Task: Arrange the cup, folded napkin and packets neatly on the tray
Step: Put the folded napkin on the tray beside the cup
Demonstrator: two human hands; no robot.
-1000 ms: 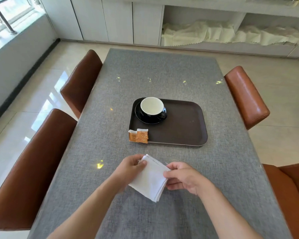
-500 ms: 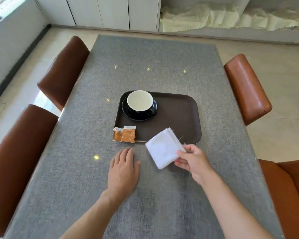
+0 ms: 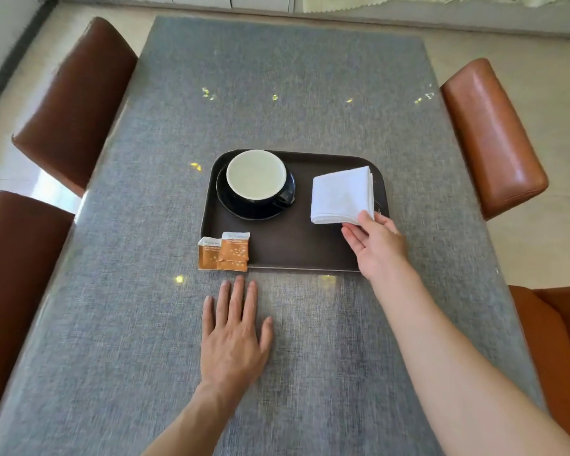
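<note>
A dark brown tray [image 3: 293,245] lies in the middle of the grey table. A black cup with a pale inside [image 3: 256,175] stands on a black saucer [image 3: 244,209] in the tray's far left corner. The folded white napkin [image 3: 341,195] is over the tray's right side, and my right hand [image 3: 374,241] pinches its near right corner. Two orange packets [image 3: 224,251] overlap each other across the tray's near left corner, partly on the table. My left hand [image 3: 234,334] lies flat on the table just in front of the tray, fingers spread, holding nothing.
Brown leather chairs stand along both long sides: two on the left [image 3: 73,103], [image 3: 14,278] and two on the right [image 3: 494,133], [image 3: 556,350]. The grey table [image 3: 277,77] stretches on beyond the tray. Pale floor and cabinets lie behind it.
My right hand carried the napkin from in front of the tray onto its right side. My left hand let go of the napkin and settled flat on the table.
</note>
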